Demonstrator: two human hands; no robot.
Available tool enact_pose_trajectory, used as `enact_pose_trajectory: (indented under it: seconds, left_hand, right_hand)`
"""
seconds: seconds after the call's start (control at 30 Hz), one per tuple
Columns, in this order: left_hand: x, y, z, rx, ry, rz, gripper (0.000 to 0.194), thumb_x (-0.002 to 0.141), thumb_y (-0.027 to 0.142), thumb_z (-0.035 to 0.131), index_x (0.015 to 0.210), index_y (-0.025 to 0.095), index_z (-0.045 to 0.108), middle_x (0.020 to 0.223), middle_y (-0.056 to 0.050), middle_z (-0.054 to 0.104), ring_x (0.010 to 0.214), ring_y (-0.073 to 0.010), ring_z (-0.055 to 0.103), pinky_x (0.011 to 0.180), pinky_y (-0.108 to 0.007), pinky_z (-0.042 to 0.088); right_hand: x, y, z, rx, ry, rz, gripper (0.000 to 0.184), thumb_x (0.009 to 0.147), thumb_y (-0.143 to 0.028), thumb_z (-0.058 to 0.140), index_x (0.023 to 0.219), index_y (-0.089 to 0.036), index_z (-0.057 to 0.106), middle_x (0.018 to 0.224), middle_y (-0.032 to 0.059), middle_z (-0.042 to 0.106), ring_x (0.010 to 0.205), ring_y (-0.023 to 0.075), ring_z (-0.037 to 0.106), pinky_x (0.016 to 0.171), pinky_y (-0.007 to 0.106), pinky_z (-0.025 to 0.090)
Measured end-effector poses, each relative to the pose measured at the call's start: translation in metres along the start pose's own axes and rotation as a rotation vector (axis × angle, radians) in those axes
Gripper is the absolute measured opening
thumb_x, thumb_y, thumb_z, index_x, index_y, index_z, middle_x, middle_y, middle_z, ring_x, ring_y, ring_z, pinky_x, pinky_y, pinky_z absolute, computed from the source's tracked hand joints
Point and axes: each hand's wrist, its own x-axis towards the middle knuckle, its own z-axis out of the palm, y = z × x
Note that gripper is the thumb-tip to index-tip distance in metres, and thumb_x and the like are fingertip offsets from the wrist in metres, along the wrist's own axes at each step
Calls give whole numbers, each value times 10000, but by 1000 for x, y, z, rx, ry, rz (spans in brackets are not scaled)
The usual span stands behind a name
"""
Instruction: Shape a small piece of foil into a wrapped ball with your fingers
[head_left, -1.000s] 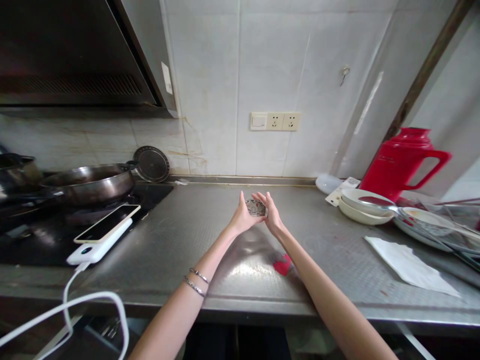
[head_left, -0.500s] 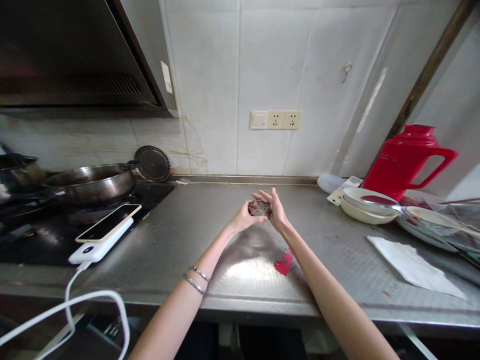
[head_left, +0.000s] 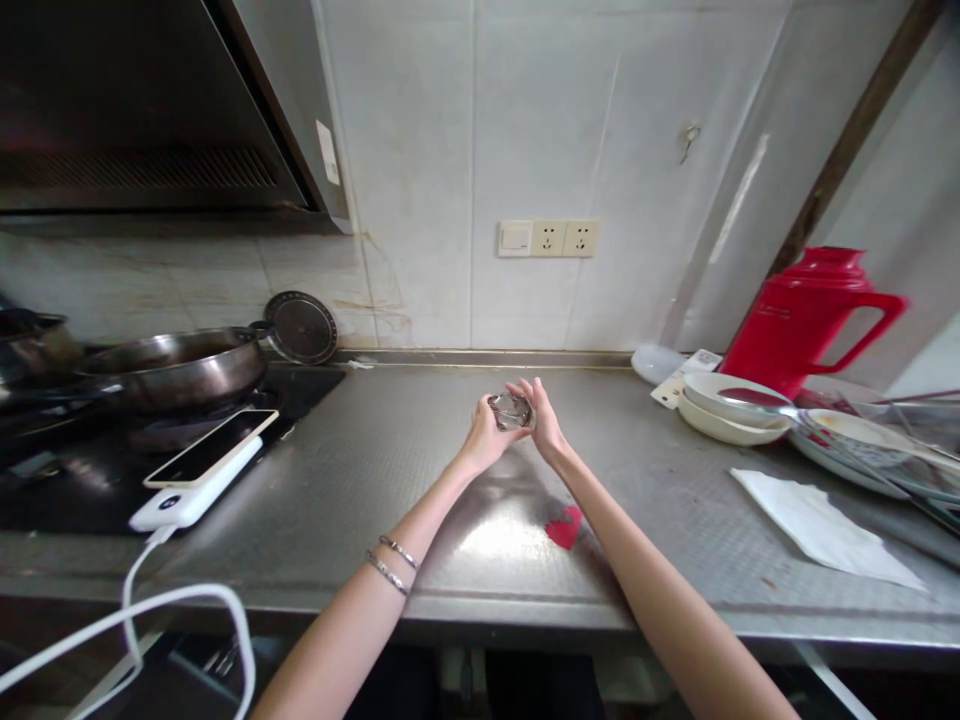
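Between my two hands, above the metal counter, is a small round, clear, glass-like container with a shiny rim. It is tilted so that its round face turns towards me. My left hand wraps its left and lower side, thumb and fingers closed around it. My right hand presses against its right side, fingers curved over the far upper edge. What lies inside the container is too small to make out. A torn red piece, perhaps paper or film, lies on the counter below my right forearm.
To the left, a steel pan sits on the black stove, near a phone on a white power bank with a cable. At right stand stacked bowls, a red thermos and a white tissue.
The container has tilted more towards me between my hands. My right hand's fingers have drawn in closer around it. The view has shifted slightly.
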Motion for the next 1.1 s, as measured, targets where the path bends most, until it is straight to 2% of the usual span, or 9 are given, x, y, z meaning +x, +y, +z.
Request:
enact_pose_trajectory:
  seconds: [0.1, 0.17, 0.27, 0.33, 0.53, 0.73, 0.93, 1.1]
  left_hand:
    - [-1, 0, 1, -14, -15, -6, 862, 495, 298, 868, 1199, 147, 394, 1200, -150, 528, 1144, -296, 516, 998, -482, 377]
    - [-1, 3, -1, -69, -100, -24, 888, 516, 283, 858, 1248, 147, 373, 1233, -160, 531, 1163, -291, 515, 1025, -477, 362]
    - [0, 11, -4, -192, -266, -57, 729, 624, 266, 793, 1236, 138, 419, 1220, -163, 573, 1130, -272, 554, 1019, -457, 383]
    - [1, 15, -6, -246, -310, -68, 616, 648, 261, 773, 1177, 132, 484, 1166, -153, 615, 1069, -263, 593, 980, -444, 422]
    - [3, 15, -5, -345, -313, -112, 655, 504, 229, 859, 1080, 113, 570, 980, -100, 687, 915, -237, 651, 900, -410, 479]
    - [1, 9, -1, -426, -226, -95, 735, 498, 219, 864, 1118, 133, 478, 1109, -133, 640, 1005, -238, 634, 950, -428, 457]
    - [0, 5, -3, -277, -197, 0, 707, 579, 255, 830, 1125, 158, 392, 1162, -150, 598, 1045, -242, 619, 961, -447, 454]
    - [3, 1, -2, -96, -90, 87, 747, 576, 318, 829, 1132, 158, 358, 1146, -156, 584, 1030, -253, 615, 928, -455, 472]
  right_hand:
    - [0, 1, 1, 6, 17, 18, 611, 845, -634, 431, 1260, -204, 554, 1269, 49, 609, 1245, 219, 492, 1071, 349, 349]
    - [1, 0, -1, 15, 36, 51, 609, 870, -614, 394, 1279, -185, 533, 1258, 61, 616, 1213, 220, 520, 1043, 354, 385]
    - [5, -5, -7, 47, 59, 91, 608, 893, -602, 340, 1281, -170, 519, 1209, 79, 646, 1103, 227, 598, 949, 360, 469]
    - [6, -11, -11, 66, 53, 95, 597, 899, -601, 321, 1256, -173, 535, 1173, 83, 666, 1037, 224, 632, 878, 344, 509]
    - [0, -22, -7, 84, -36, 140, 593, 909, -596, 312, 1213, -148, 554, 1111, 120, 689, 863, 214, 682, 751, 337, 546]
    - [-6, -25, 1, 103, -43, 157, 601, 925, -575, 286, 1253, -128, 516, 1130, 131, 678, 798, 209, 690, 710, 346, 554]
    - [-5, -23, 4, 97, -39, 142, 618, 920, -584, 288, 1292, -130, 483, 1191, 126, 649, 927, 221, 673, 822, 364, 535]
    - [-2, -14, 4, 68, -20, 86, 637, 898, -609, 327, 1311, -149, 480, 1242, 102, 622, 1137, 233, 582, 962, 374, 463]
